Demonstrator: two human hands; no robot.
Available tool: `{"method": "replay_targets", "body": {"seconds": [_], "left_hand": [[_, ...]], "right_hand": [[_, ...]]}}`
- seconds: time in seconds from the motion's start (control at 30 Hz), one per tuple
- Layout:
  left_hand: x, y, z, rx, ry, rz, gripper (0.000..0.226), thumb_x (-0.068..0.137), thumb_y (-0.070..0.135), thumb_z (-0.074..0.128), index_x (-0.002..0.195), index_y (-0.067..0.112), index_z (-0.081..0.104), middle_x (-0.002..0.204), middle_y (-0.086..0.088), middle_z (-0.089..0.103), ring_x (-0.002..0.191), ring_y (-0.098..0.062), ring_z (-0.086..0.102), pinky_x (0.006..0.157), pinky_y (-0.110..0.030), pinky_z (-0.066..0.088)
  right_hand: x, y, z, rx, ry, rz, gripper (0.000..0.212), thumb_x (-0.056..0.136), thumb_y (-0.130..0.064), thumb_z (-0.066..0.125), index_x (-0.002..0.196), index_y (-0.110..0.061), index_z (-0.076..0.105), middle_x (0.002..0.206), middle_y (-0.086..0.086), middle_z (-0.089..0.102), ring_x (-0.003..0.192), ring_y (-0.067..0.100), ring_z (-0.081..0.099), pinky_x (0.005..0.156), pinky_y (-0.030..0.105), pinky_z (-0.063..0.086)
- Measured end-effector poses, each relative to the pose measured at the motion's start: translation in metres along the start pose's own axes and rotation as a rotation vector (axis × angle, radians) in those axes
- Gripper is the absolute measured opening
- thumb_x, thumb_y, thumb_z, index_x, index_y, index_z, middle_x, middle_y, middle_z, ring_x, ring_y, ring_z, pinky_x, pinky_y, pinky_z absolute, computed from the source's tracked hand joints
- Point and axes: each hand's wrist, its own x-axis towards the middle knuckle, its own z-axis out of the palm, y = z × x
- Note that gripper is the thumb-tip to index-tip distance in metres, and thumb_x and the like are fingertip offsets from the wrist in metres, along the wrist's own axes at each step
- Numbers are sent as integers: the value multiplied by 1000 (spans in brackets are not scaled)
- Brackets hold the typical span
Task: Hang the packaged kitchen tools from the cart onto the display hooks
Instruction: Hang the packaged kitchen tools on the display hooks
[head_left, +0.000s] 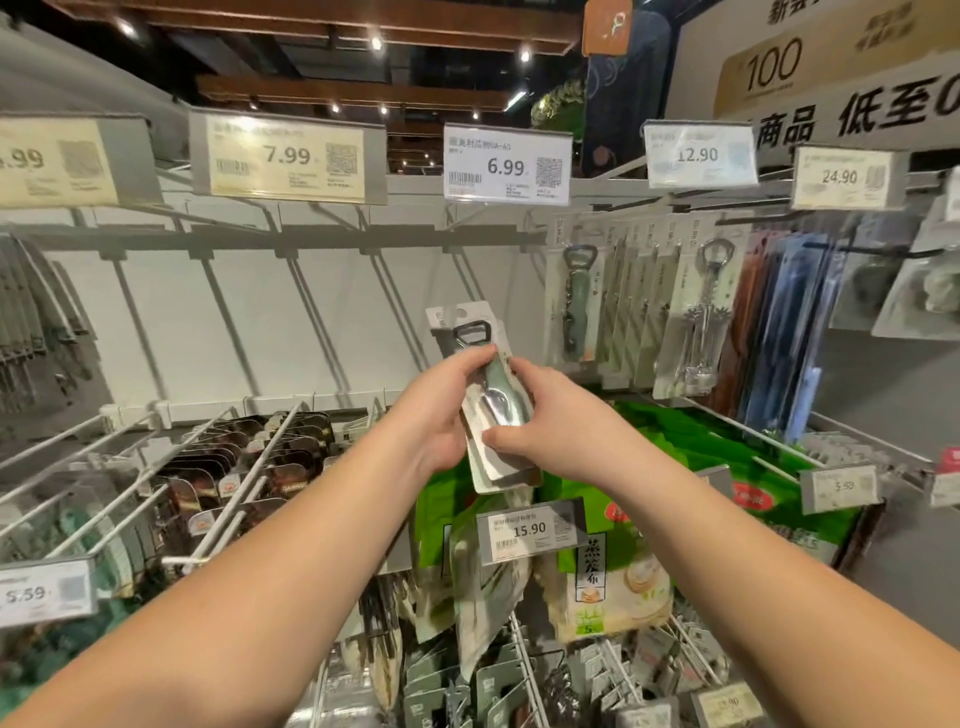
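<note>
I hold a small stack of packaged bottle openers (488, 364) in front of the display wall, tilted with the hang holes up. My left hand (441, 410) grips the stack from the left side. My right hand (550, 421) grips it from the right, thumb across the lower card. Above them, the empty hook (457, 223) under the 6.99 price tag (506, 166) juts out. To the right, more carded bottle openers (582, 301) and a corkscrew pack (701, 312) hang on hooks. The cart is not in view.
Several bare hooks (311, 312) slope down from the upper rail on the left. Below hang brown packs (249, 467), green steamer-cloth packs (623, 519) and a 15.90 tag (530, 530). Blue and brown flat packs (789, 332) hang at right.
</note>
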Motion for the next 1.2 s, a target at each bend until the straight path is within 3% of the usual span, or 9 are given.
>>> {"method": "replay_targets", "body": {"seconds": [0.1, 0.3, 0.4, 0.5, 0.63, 0.73, 0.87, 1.0, 1.2], "left_hand": [[-3, 1, -3, 11, -20, 13, 30, 96, 20, 55, 118, 5, 67, 101, -14, 74, 83, -28, 73, 75, -40, 59], [-9, 4, -5, 15, -46, -11, 21, 98, 13, 56, 109, 1, 70, 97, -15, 76, 78, -28, 74, 73, -43, 59], [-9, 6, -6, -18, -37, 17, 30, 96, 10, 60, 124, -2, 64, 107, -18, 75, 85, -31, 74, 71, -44, 62], [-10, 10, -9, -37, -26, 59, 35, 93, 8, 63, 127, -2, 60, 98, -16, 76, 78, -28, 75, 63, -40, 61], [-9, 15, -8, -30, -40, 100, 26, 94, 9, 63, 118, 1, 62, 77, -8, 72, 64, -21, 70, 61, -35, 60], [-6, 15, -5, -33, -63, 93, 22, 94, 9, 63, 114, 2, 65, 79, -9, 72, 68, -23, 70, 73, -39, 60], [0, 12, 2, -47, -72, 108, 30, 93, 7, 63, 122, 1, 65, 94, -13, 74, 82, -28, 72, 89, -49, 58], [6, 6, 7, -68, -92, 106, 38, 91, 7, 64, 128, 4, 61, 94, -11, 75, 80, -24, 74, 71, -40, 59], [7, 4, 16, -84, -137, 87, 46, 88, 8, 66, 133, 4, 57, 94, -11, 75, 80, -25, 74, 69, -40, 59]], "right_hand": [[-1, 3, 0, 103, 22, 33, 63, 80, -27, 66, 140, -32, 47, 112, -12, 66, 88, 6, 65, 69, 24, 51], [0, 13, 0, 413, 73, 167, 36, 88, -19, 63, 104, -45, 44, 87, -18, 66, 68, 1, 63, 57, 17, 45], [-4, 15, -3, 510, 137, 215, 41, 87, -20, 64, 116, -43, 47, 100, -14, 67, 80, 9, 67, 70, 27, 51], [-11, 19, -9, 464, 194, 205, 84, 82, -27, 65, 156, -27, 25, 135, -7, 56, 110, 21, 65, 91, 38, 54], [-22, 29, -18, 368, 295, 170, 91, 80, -31, 66, 157, -30, 18, 146, -6, 48, 115, 19, 62, 95, 39, 53], [-28, 36, -21, 349, 348, 152, 94, 79, -32, 68, 158, -33, 16, 154, -6, 39, 119, 18, 60, 97, 38, 53], [-38, 43, -27, 320, 437, 125, 90, 88, -25, 68, 160, -28, 13, 161, -8, 27, 142, 10, 34, 107, 26, 31], [-44, 52, -34, 331, 500, 118, 88, 91, -26, 67, 160, -29, 11, 162, -10, 22, 147, 8, 25, 110, 24, 24], [-45, 55, -45, 321, 565, 61, 88, 92, -27, 67, 159, -31, 10, 161, -11, 22, 147, 9, 26, 114, 28, 26]]}}
